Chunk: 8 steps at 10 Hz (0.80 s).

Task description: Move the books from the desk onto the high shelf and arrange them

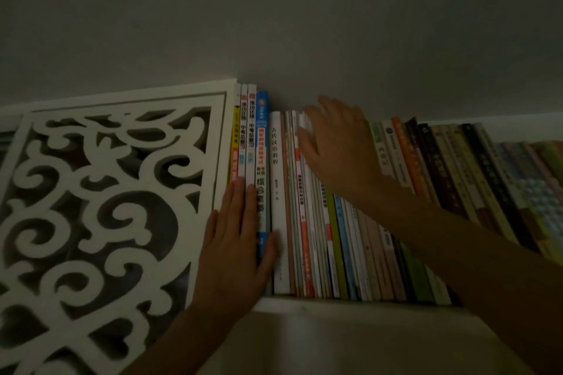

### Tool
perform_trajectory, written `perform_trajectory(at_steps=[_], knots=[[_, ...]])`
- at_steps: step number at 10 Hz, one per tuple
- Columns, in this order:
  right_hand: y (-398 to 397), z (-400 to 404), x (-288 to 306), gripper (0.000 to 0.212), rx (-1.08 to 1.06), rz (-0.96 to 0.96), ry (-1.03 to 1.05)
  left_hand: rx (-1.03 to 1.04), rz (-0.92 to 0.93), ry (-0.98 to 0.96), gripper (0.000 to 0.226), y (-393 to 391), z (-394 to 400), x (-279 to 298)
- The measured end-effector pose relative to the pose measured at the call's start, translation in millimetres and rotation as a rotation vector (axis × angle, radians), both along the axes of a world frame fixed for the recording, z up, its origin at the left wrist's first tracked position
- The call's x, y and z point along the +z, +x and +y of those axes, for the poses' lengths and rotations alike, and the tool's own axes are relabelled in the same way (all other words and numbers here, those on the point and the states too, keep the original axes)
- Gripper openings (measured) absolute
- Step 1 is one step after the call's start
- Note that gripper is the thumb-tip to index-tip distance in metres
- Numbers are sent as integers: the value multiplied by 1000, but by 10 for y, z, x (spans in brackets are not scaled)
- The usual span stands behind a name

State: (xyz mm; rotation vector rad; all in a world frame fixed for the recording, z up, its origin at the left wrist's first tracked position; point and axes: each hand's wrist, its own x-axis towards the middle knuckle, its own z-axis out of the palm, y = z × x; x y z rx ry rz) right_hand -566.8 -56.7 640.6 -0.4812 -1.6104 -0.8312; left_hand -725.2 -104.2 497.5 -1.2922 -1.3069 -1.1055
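Observation:
A long row of books stands upright on the high shelf (350, 306), spines toward me. At the left end are tall books with white and red spines (247, 137) and a blue-spined book (261, 143), then a white book (277, 192) and several thin ones (313, 222). My left hand (234, 240) lies flat with straight fingers against the lower spines of the leftmost books. My right hand (335, 146) reaches over the thin books near their tops, fingers spread and blurred; it touches their upper edges.
A white carved lattice panel (100, 192) closes the shelf's left side, right beside the first book. More books (457, 179) fill the shelf to the right, leaning slightly. The ceiling (274, 24) sits close above the book tops. The light is dim.

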Motion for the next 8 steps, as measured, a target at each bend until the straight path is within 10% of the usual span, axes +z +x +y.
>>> perform_trajectory(at_steps=[3,8], knots=[[1410,469,-181,65,-240,139,-154,-15,245,-11,57,911,-16,287],[1630,423,-190,60,-90,-58,-353,-104,45,-274,82,1287,270,346]])
